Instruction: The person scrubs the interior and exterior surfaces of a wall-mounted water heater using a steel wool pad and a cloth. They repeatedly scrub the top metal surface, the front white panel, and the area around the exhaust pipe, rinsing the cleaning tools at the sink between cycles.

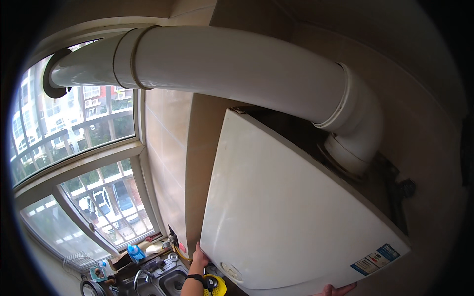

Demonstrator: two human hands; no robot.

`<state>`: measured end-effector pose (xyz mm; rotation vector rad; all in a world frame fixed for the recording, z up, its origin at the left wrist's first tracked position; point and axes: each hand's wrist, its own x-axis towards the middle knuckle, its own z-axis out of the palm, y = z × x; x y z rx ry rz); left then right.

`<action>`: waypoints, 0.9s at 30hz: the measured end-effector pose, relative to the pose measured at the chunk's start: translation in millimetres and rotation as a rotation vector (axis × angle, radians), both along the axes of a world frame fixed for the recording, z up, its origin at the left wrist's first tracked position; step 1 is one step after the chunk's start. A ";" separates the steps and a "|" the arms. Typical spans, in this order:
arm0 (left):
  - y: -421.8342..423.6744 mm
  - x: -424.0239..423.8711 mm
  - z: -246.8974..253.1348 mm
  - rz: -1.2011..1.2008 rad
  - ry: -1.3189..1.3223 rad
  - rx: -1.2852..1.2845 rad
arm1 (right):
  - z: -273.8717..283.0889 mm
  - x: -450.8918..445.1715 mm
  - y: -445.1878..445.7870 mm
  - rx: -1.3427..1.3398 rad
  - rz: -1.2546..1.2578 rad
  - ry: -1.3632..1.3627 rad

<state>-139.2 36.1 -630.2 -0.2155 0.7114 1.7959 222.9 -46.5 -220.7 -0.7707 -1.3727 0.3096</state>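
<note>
A large white wall-mounted appliance, with a smooth front cover (281,207), fills the right half of the view. Its exact kind is hard to tell. My left hand (200,258) grips the cover's lower left edge, with a black band on the wrist. Along the bottom edge, my right hand (335,290) holds the cover from below, and most of that hand is hidden or cut off by the frame. Near my left hand is an oval panel (231,272) on the cover. A blue and white sticker (375,259) with writing is at the lower right.
A thick white duct (237,66) runs overhead from an elbow (357,122) on the appliance to the window (92,122). Below left are a steel sink (174,283) with a faucet (142,279), a blue bottle (135,253), a wire rack (79,261) and a yellow strainer (219,286).
</note>
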 end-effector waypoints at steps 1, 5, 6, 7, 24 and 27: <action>2.3 0.5 -2.3 -0.017 -0.008 -0.006 | 5.7 -1.5 -6.3 -0.030 -0.010 -0.013; 11.6 -8.7 -36.1 -0.056 0.009 -0.039 | 4.9 13.0 -17.1 -0.047 0.066 -0.081; 2.2 -20.8 -42.5 -0.067 0.030 0.004 | -5.7 16.8 -3.0 -0.027 0.164 -0.090; 0.5 -30.5 -48.5 -0.100 0.051 0.048 | 1.1 13.6 -2.4 -0.031 0.230 -0.123; -11.2 -16.9 -2.1 -0.016 0.096 -0.197 | 23.6 12.0 -1.2 0.073 0.082 -0.317; -13.8 -20.3 -6.3 -0.006 0.123 -0.158 | 26.8 12.5 -0.9 0.086 0.070 -0.339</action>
